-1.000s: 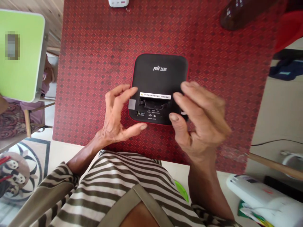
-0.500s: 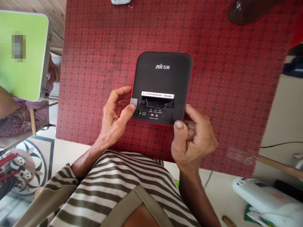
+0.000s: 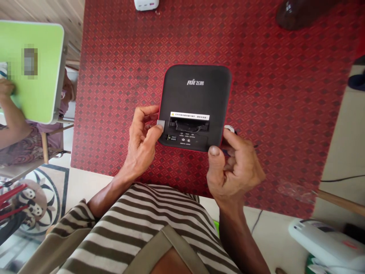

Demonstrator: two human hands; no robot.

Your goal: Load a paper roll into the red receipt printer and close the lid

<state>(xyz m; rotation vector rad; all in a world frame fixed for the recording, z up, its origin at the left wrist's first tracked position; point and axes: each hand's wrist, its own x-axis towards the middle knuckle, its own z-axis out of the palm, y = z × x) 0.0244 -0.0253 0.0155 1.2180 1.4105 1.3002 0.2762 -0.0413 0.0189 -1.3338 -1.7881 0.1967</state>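
Observation:
A black receipt printer (image 3: 195,97) with red edges and a FEIE logo is held up over the table. A white warning strip lies above its paper slot, where something dark and crumpled shows. My left hand (image 3: 144,140) grips its left edge, the thumb on a grey tab (image 3: 161,124) and the fingers partly behind. At the lower right corner, my right hand (image 3: 235,163) is closed on the printer, thumb in front and other fingers curled at the side. Behind the right index finger a small white and dark thing (image 3: 229,128) peeks out; I cannot make out what it is.
The red patterned table (image 3: 114,76) lies beneath. A white charger-like block (image 3: 146,4) sits at the far edge, a dark bottle-like object (image 3: 291,15) at far right. Left stands a green table (image 3: 42,99) with another person's arm (image 3: 10,118). A white appliance (image 3: 322,236) is low right.
My view has shifted slightly, so the tables appear further right and lower. Both hands keep their hold on the printer. The white thing by my right index finger shows more now.

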